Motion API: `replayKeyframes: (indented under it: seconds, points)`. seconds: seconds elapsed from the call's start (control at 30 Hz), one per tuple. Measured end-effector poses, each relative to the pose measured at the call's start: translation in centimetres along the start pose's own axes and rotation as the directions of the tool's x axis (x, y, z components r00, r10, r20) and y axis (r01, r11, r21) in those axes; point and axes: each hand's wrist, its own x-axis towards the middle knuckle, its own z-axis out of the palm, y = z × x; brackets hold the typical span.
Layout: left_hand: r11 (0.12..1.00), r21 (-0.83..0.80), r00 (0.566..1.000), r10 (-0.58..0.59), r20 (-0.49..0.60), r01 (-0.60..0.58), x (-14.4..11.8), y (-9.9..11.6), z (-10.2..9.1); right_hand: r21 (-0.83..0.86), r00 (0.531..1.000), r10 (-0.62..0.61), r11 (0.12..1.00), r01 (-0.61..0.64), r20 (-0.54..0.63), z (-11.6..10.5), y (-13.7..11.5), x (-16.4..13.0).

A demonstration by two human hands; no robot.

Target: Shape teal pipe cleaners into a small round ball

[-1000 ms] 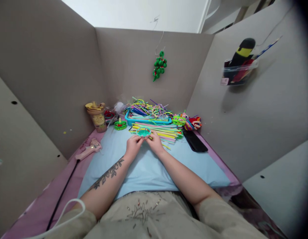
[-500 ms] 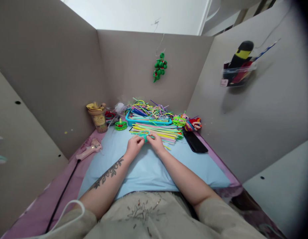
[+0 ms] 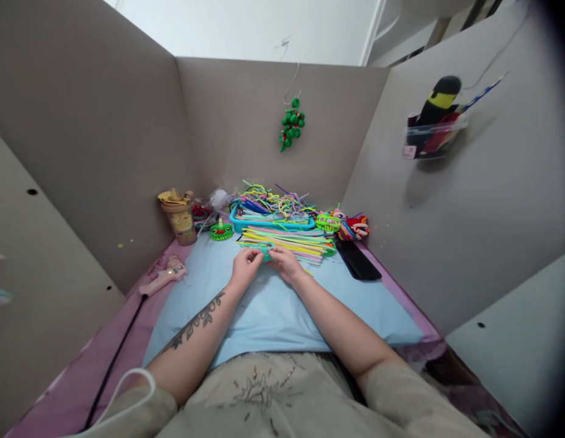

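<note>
Between my hands is a small turquoise pipe-cleaner piece (image 3: 266, 250), looped in shape. My left hand (image 3: 247, 263) pinches its left side with closed fingers. On the right side, my right hand (image 3: 285, 263) grips the same piece between thumb and fingers. Just beyond my fingertips lies a row of straight pastel pipe cleaners (image 3: 287, 241). A blue tray (image 3: 273, 225) behind them holds more, many of them bent and tangled. The fingertips hide part of the turquoise piece.
At left stand a lidded cup (image 3: 182, 222) and a green frog-like craft piece (image 3: 221, 230); a pink glue gun (image 3: 163, 278) lies nearer. To the right are a black phone-like slab (image 3: 359, 261) and a lime craft piece (image 3: 328, 222). A green ornament (image 3: 292, 125) hangs at the back panel.
The turquoise piece looks more compact and sits lower between my fingers. My right fingers have shifted slightly around it. The view has moved a little.
</note>
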Motion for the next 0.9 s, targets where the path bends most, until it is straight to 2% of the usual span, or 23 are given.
replayKeyframes:
  seconds: [0.1, 0.2, 0.33, 0.43, 0.5, 0.63, 0.73, 0.83, 0.9]
  points:
    - [0.998, -0.047, 0.999, -0.032, 0.033, 0.033, 0.1, -0.2, 0.1, 0.016, 0.999, 0.032, 0.999, -0.032, 0.008, -0.1, -0.1, 0.0]
    - [1.000, -0.029, 0.997, -0.006, 0.072, 0.008, 0.1, -0.3, 0.1, -0.006, 0.999, 0.034, 0.999, -0.034, 0.018, -0.2, 0.0, 0.0]
    - [1.000, -0.004, 0.993, 0.016, 0.113, -0.016, 0.0, -0.4, 0.3, -0.049, 1.000, 0.001, 0.999, 0.000, 0.013, -0.2, 0.3, 0.2]
    - [1.000, 0.004, 0.995, -0.001, 0.099, 0.001, 0.0, -0.4, 0.6, -0.148, 0.998, -0.064, 0.987, 0.065, 0.015, -0.3, 0.7, 0.3]
    - [1.000, 0.012, 0.997, -0.029, 0.071, 0.029, 0.0, -0.4, 0.7, -0.290, 0.987, -0.159, 0.943, 0.161, 0.029, -0.4, 1.0, 0.4]
    - [0.997, 0.011, 0.997, -0.073, -0.010, 0.073, 0.0, -0.7, 0.8, -0.549, 0.940, -0.328, 0.770, 0.326, 0.099, -0.7, 1.5, 0.6]
    - [0.987, -0.091, 0.991, -0.130, 0.016, 0.131, -0.1, -0.8, 0.8, -0.606, 0.936, -0.339, 0.726, 0.326, 0.097, -0.8, 1.6, 0.7]
    - [0.954, -0.213, 0.976, -0.194, 0.102, 0.212, -0.2, -0.8, 0.8, -0.636, 0.934, -0.348, 0.704, 0.317, 0.081, -0.9, 1.3, 0.7]
    - [0.950, -0.206, 0.970, -0.216, 0.112, 0.235, -0.3, -0.7, 0.8, -0.655, 0.929, -0.363, 0.684, 0.320, 0.074, -0.9, 1.1, 0.7]
